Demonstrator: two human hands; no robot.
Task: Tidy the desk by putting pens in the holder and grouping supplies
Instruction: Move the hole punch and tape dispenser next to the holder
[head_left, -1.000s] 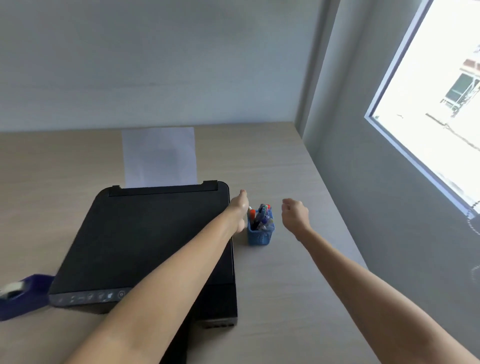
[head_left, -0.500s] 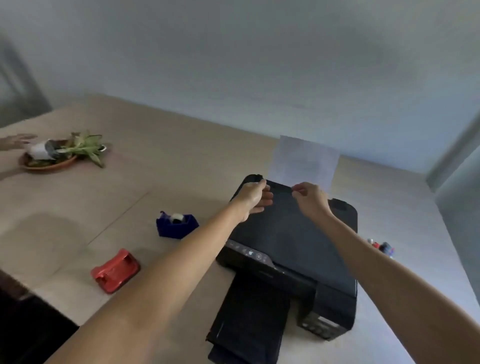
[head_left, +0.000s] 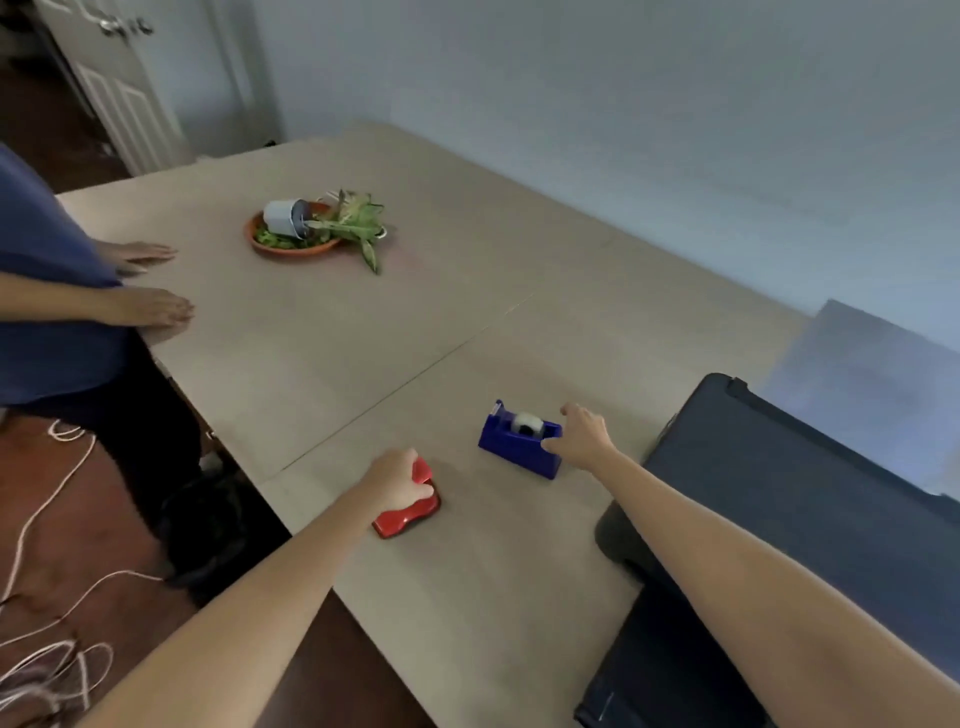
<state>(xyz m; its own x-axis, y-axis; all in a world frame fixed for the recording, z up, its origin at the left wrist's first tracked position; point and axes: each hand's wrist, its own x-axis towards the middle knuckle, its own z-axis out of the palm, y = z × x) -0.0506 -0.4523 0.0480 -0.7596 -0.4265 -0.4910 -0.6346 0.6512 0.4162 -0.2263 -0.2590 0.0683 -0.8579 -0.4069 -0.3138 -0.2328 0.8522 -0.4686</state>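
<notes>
1. The left hand (head_left: 397, 480) is in the lower middle of the frame. It lies curled over the top of the red stapler (head_left: 408, 506), with the thumb along its right side, so it has hold of it.
2. The stapler rests on the bench (head_left: 363, 332), near the front edge.
3. The right hand (head_left: 584, 436) is a little to the right and higher in the frame. Its fingers are spread half open around the right end of the blue tape dispenser (head_left: 519, 439); the thumb touches the near side, but I cannot tell if the grip is closed.
4. The dispenser stands on the bench, near the stapler but apart from it, with a white tape roll (head_left: 527, 422) in it.
5. A black printer (head_left: 789, 509) fills the lower right of the frame.
6. In the upper left part, a tipped plant pot (head_left: 285, 217) lies in an orange saucer (head_left: 291, 248).
7. At the left edge, another person (head_left: 47, 312) rests 2 hands flat on the bench.
</notes>
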